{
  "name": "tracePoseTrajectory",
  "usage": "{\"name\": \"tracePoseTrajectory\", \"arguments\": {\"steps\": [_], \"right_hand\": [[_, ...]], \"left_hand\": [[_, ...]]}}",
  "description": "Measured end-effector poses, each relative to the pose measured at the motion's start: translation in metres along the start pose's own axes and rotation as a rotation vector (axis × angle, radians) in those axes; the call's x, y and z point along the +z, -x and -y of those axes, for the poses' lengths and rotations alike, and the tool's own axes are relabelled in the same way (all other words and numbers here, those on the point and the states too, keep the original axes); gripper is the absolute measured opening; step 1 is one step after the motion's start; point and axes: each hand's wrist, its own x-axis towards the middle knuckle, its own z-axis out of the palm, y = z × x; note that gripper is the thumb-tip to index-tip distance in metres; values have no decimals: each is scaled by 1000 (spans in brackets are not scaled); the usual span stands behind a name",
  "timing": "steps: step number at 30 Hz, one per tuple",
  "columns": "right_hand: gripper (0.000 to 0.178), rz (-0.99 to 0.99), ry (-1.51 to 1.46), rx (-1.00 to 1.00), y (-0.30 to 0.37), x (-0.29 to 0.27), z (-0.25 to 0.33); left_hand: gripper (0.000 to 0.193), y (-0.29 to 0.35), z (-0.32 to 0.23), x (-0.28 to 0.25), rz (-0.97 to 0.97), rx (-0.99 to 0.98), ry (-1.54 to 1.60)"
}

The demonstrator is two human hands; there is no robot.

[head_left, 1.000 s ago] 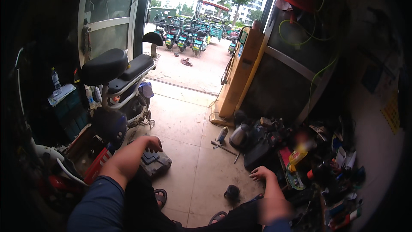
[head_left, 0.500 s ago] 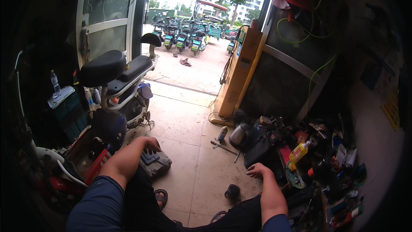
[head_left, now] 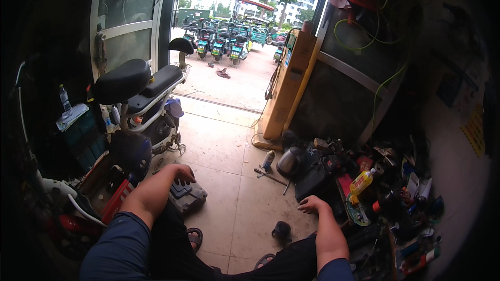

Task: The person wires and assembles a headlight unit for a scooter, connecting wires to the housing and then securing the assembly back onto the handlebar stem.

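Observation:
My left hand point(head_left: 183, 174) hangs loosely over my left knee, fingers pointing down and apart, with nothing in them. Below it on the floor lies a grey, dirty plastic case point(head_left: 188, 198) with a dark raised part, partly hidden by my arm and leg. My right hand point(head_left: 311, 205) droops past my right knee, its fingers slightly bent and holding nothing. A small round black object point(head_left: 282, 230) sits on the tiles near my right leg. Ahead of that hand lie a T-handled metal tool point(head_left: 272, 177) and a spray can point(head_left: 268, 160).
A metal kettle point(head_left: 288, 161) and a yellow bottle point(head_left: 362, 182) stand among piled tools on the right. An electric scooter point(head_left: 156, 86) is at the left. Beside the open doorway stands a tall yellow cabinet point(head_left: 287, 86); parked scooters point(head_left: 220, 47) are outside.
The view has shifted very slightly. Both hands stay where they were, hanging loosely, and the things around them have not moved.

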Motion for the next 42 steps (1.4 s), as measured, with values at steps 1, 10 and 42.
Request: {"name": "tracePoseTrajectory", "arguments": {"steps": [1,10,42], "right_hand": [[65,-8,5,-3,0,-1,0],[65,14,28,6,-11,-4,-6],[45,-391,146,-152,15,-3,15]], "left_hand": [[61,0,0,-1,0,5,-6],[61,-4,-1,0,18,18,-9],[28,6,-7,-5,-358,158,115]]}}
